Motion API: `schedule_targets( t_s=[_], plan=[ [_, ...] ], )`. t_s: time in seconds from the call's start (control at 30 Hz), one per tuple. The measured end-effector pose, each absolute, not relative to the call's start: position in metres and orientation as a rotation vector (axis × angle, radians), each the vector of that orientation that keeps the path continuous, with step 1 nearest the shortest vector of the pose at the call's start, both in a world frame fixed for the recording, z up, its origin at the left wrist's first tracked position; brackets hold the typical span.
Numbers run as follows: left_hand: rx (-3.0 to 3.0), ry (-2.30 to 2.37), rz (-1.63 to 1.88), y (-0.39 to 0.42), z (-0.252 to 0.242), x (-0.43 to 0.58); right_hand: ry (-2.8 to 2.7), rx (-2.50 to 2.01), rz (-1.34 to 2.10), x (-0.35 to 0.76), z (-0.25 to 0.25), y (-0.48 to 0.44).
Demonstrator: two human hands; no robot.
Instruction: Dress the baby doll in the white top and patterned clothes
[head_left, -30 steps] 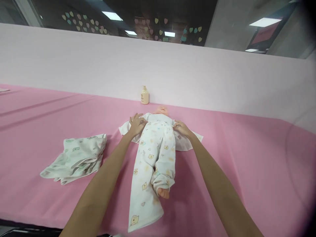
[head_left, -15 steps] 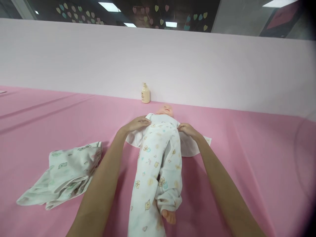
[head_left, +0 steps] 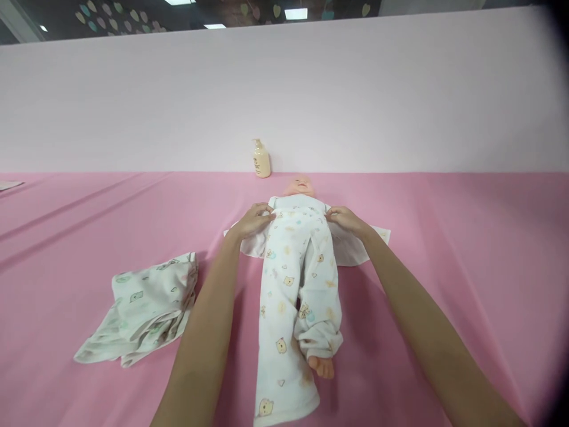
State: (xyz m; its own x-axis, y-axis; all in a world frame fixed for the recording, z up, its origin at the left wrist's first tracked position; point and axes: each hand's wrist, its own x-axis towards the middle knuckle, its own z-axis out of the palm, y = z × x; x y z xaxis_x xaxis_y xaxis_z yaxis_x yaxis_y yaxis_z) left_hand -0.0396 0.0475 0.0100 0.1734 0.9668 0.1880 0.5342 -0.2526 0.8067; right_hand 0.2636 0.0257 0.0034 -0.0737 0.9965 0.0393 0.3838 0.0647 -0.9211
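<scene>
A baby doll lies on its back, its head toward the wall. White printed baby pants cover its legs and reach high on its torso; one bare foot pokes out of the bunched right-hand cuff, while the other leg hangs flat past the hidden foot. My left hand pinches the waistband at its left side. At the opposite side, my right hand grips the waistband with closed fingers. Beneath the hands, a white top spreads out to both sides of the doll.
A folded printed cloth lies on the pink surface, left of my left forearm. Against the white wall at the back stands a cream pump bottle. Part of a pale flat item shows at the far left edge.
The camera view has shifted and levelled, so the pant leg's hem now shows. Both hands remain at the waistband, which sits in nearly the same place on the doll.
</scene>
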Motion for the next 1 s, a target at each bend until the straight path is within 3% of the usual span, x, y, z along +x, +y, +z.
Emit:
schedule_targets(
  t_s=[0.2, 0.43, 0.77, 1.0],
  plan=[
    [1.852, 1.42, 1.011, 0.049, 0.009, -0.033, -1.472, -1.572, 0.702, 0.254, -0.008, 0.031],
    [1.766, 1.733, 1.164, 0.045, 0.008, -0.014, -1.382, -1.7, 0.407, 0.235, -0.016, 0.027],
    [1.46, 1.985, 0.809, 0.043, 0.017, -0.05, -1.48, -1.968, 0.655, 0.288, 0.028, 0.017],
    [1.264, 1.876, 1.051, 0.043, 0.021, -0.057, -1.669, -2.186, 0.672, 0.316, 0.043, 0.007]
  ],
)
